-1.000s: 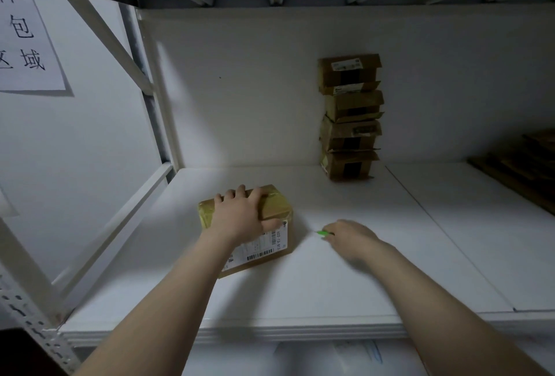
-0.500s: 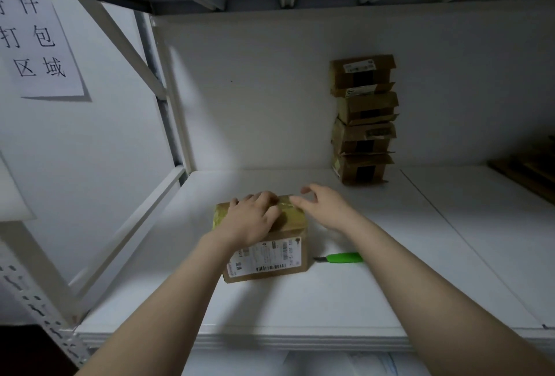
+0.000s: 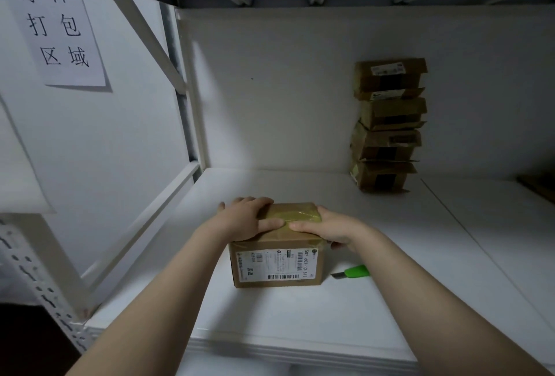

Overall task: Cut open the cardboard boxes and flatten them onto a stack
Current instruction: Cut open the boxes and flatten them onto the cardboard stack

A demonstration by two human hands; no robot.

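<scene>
White shelf board is seen below, with its front edge nearest the camera. Toward the near middle of it a small brown box is set down, its printed label turned to the camera and its top sealed with yellowish tape. The box is gripped from both sides. The left hand is curled over the top left corner, with the thumb laid along the top and the fingers bent over the far edge. The right hand is wrapped round the right side, with the thumb pressed flat on the top; its fingers are tucked down the side face and mostly hidden. The two thumb tips are almost met on the top. Just right of the box, apart from it, a green knife is laid flat on the board, its blade end pointed at the box. Well behind, against the back wall, more boxes are piled in a slightly crooked stack with loose flaps. On the left wall a paper sign is fixed.
</scene>
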